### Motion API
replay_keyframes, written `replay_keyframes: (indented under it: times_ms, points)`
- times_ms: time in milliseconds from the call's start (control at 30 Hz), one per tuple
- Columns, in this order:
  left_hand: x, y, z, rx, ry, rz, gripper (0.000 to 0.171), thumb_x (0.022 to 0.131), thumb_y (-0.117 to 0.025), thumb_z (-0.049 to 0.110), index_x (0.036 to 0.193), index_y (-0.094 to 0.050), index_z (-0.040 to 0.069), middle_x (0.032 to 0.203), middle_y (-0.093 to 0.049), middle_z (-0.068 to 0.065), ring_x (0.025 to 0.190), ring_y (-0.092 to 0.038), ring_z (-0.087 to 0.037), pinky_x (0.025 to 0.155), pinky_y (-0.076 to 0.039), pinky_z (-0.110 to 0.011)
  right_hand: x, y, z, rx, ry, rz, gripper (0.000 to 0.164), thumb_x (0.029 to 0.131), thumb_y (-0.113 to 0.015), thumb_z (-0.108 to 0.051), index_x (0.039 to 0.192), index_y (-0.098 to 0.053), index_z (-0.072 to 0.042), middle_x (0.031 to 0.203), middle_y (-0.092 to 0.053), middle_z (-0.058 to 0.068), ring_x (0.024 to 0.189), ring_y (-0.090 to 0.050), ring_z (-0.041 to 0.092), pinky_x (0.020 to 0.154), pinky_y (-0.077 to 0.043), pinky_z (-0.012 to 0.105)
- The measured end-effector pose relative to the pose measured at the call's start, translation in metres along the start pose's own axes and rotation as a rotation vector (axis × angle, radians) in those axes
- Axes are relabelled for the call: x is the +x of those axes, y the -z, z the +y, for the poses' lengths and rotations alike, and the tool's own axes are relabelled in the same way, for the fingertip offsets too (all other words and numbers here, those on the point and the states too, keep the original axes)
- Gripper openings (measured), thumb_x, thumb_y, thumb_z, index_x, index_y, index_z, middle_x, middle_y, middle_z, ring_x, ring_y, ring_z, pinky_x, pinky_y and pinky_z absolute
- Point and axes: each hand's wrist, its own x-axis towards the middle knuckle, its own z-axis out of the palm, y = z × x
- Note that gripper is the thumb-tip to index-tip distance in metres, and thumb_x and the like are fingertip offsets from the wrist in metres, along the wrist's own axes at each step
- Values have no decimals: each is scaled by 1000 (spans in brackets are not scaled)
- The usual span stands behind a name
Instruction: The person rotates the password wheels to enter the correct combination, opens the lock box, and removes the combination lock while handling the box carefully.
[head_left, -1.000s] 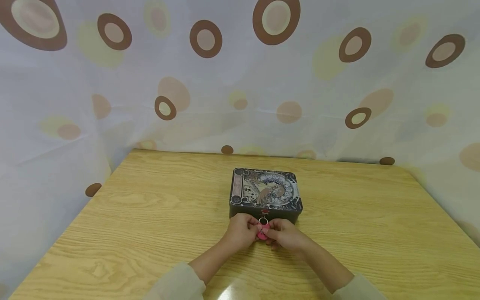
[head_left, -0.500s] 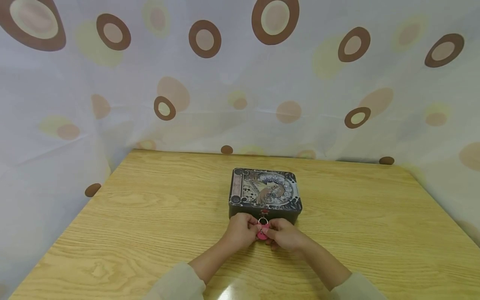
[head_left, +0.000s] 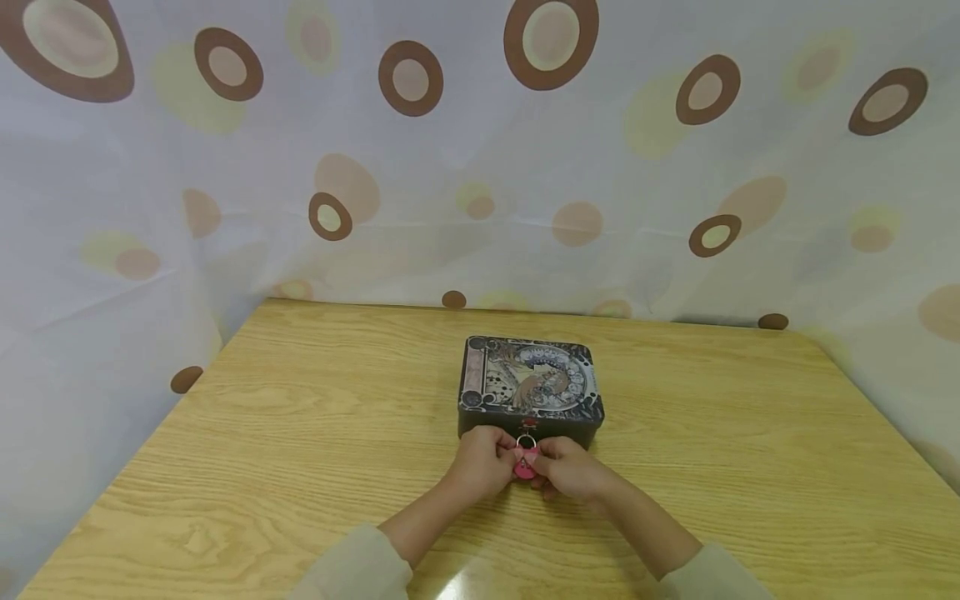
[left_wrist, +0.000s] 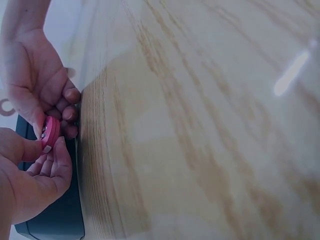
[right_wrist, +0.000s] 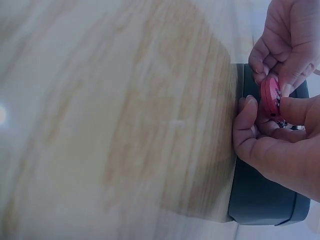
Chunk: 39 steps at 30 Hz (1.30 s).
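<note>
The pink padlock's [head_left: 525,472] dials [right_wrist: 278,93] are apparently being set, just in front of the box [head_left: 534,379]; steady pinching and fine thumb turns are called for. Its smooth rounded body is clamped by left grip [head_left: 482,463] and right grip [head_left: 574,468]; whether the thin shackle [head_left: 527,436] is latched cannot be told.

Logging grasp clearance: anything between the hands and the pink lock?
Nothing visible: the left hand and right hand both pinch the lock directly, at the front of the box.
</note>
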Motion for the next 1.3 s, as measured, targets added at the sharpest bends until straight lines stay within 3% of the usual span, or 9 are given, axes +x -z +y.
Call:
replay_keyframes:
  times_ms: [733,1300]
  points:
    - [2,0,-5,-16,10,-12,10,81,-60,1,75,-61,-7,61,-61,-12,50,-48,-7,44,-38,-16,1,3,7,59,28,2,28,93,-40,-9,100,-53,14,74,-59,5,65,-53,8,58,-49,24]
    - [1,1,-3,-24,2,-5,10,81,-59,0,74,-62,-7,59,-61,-12,49,-47,-6,44,-39,-15,-1,4,11,18,29,80,24,92,-46,-10,100,-55,11,73,-57,5,64,-52,11,56,-46,26]
